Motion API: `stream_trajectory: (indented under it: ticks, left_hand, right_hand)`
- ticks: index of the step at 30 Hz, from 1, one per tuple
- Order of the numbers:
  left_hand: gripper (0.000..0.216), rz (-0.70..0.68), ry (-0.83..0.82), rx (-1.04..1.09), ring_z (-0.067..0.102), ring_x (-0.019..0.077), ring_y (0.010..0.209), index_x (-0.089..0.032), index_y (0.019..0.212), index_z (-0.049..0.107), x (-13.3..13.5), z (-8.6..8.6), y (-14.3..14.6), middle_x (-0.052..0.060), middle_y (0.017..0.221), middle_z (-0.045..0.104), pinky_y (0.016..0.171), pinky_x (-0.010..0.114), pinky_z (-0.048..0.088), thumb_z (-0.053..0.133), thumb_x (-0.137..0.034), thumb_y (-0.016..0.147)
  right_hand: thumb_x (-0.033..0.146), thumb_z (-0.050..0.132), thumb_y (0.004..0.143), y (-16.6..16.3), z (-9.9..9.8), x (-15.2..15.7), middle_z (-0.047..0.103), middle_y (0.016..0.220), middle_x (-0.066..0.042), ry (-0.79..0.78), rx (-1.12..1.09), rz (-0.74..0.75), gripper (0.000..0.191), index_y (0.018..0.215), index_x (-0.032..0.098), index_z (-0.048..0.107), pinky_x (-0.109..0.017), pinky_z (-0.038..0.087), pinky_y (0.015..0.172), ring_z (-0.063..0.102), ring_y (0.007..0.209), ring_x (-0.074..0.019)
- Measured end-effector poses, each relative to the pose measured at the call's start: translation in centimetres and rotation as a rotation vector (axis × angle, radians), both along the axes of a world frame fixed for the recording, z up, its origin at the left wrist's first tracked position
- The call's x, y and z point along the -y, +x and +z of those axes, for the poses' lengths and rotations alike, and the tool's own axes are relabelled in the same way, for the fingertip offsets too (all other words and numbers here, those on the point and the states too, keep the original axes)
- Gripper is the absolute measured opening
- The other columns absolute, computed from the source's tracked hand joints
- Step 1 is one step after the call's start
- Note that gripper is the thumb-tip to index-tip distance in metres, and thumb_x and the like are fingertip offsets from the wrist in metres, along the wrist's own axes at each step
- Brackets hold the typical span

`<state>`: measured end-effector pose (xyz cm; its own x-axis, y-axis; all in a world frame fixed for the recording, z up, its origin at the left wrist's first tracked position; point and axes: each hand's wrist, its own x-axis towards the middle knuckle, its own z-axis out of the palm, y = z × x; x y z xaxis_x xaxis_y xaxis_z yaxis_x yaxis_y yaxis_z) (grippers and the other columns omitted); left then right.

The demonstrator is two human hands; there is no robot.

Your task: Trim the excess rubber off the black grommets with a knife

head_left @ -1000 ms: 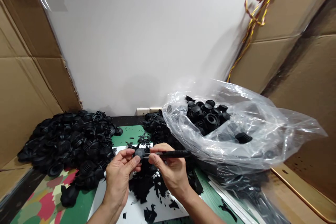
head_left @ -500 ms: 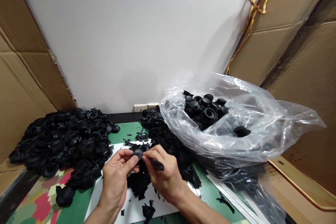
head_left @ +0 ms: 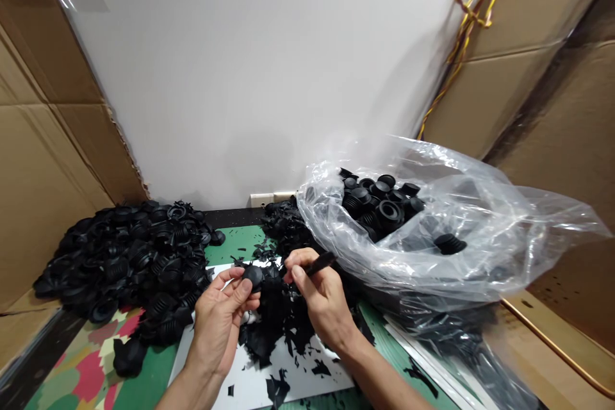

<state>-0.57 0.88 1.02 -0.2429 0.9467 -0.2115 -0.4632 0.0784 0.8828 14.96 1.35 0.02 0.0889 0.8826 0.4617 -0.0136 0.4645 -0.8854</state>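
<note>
My left hand pinches a small round black rubber part between thumb and fingers, above a white sheet. My right hand grips a thin black knife-like tool, its handle pointing up and to the right, its tip close to the part. Black rubber scraps lie heaped on the sheet just below both hands.
A big pile of black ribbed rubber parts lies at the left. A clear plastic bag with more such parts sits at the right. Cardboard boxes flank both sides. A green mat covers the table. Yellow-red wires hang at the upper right.
The tool lay level to the right, dipped down toward the scraps, and now points up and to the right. My left hand keeps hold of the part.
</note>
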Motion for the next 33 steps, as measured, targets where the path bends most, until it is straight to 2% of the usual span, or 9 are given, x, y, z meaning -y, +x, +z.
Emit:
stream_trajectory:
  ticks: [3,7,10,17,23,29,33]
  left_hand:
    - [0.04,-0.012,0.011,-0.025,0.064,0.0104,0.049,-0.015,0.082,0.061,0.0,0.0,0.0,0.0,0.061,0.069,0.048,0.016,0.053,0.086,-0.016,0.05]
    - [0.043,0.002,0.039,-0.069,0.062,0.0091,0.048,-0.015,0.082,0.061,0.2,0.2,0.1,0.0,0.061,0.07,0.048,0.015,0.051,0.087,-0.019,0.048]
    - [0.043,0.031,0.072,-0.085,0.062,0.0097,0.049,-0.014,0.079,0.062,0.3,0.4,0.2,-0.001,0.06,0.069,0.048,0.017,0.052,0.088,-0.02,0.045]
    - [0.044,0.059,0.08,-0.085,0.059,0.0104,0.048,-0.014,0.076,0.063,0.4,0.7,0.6,0.0,0.058,0.068,0.045,0.018,0.048,0.088,-0.02,0.042]
    - [0.045,0.054,0.046,-0.074,0.059,0.0113,0.046,-0.014,0.075,0.062,0.6,0.8,0.8,0.0,0.056,0.068,0.043,0.018,0.045,0.088,-0.021,0.039]
    - [0.048,0.033,0.025,-0.06,0.057,0.01,0.046,-0.014,0.079,0.06,0.7,0.5,0.8,0.0,0.057,0.068,0.042,0.017,0.042,0.088,-0.021,0.041]
    - [0.049,0.034,0.007,-0.048,0.059,0.0108,0.047,-0.015,0.081,0.059,0.7,0.5,0.8,0.0,0.058,0.067,0.043,0.017,0.043,0.088,-0.022,0.042]
  right_hand:
    - [0.032,0.049,0.091,-0.4,-0.1,0.1,0.06,0.085,-0.003,-0.013,0.052,0.027,0.017,0.092,0.02,0.061,-0.028,0.048,0.065,0.057,0.07,-0.0157]
    - [0.033,0.053,0.089,-0.3,0.2,0.1,0.056,0.09,-0.005,0.119,0.113,-0.04,0.02,0.094,0.021,0.069,-0.032,0.048,0.077,0.057,0.086,-0.0192]
    - [0.034,0.058,0.087,0.1,0.6,0.3,0.056,0.085,-0.004,0.17,0.097,-0.069,0.02,0.097,0.023,0.071,-0.031,0.049,0.072,0.057,0.081,-0.0189]
    - [0.021,0.065,0.082,-0.5,0.6,0.8,0.065,0.084,-0.005,0.185,-0.005,0.023,0.012,0.093,0.022,0.071,-0.03,0.053,0.066,0.063,0.075,-0.018]
    - [0.02,0.067,0.081,-0.9,0.3,0.7,0.068,0.079,-0.005,0.211,0.0,-0.011,0.008,0.087,0.022,0.072,-0.028,0.054,0.063,0.065,0.072,-0.0177]
    - [0.019,0.068,0.081,-0.9,0.5,0.8,0.067,0.079,-0.004,0.335,0.106,-0.068,0.008,0.088,0.022,0.072,-0.026,0.054,0.062,0.065,0.069,-0.0161]
    - [0.019,0.062,0.085,-0.9,0.6,1.1,0.066,0.083,-0.006,0.384,0.233,-0.045,0.011,0.093,0.022,0.069,-0.026,0.056,0.061,0.066,0.069,-0.0163]
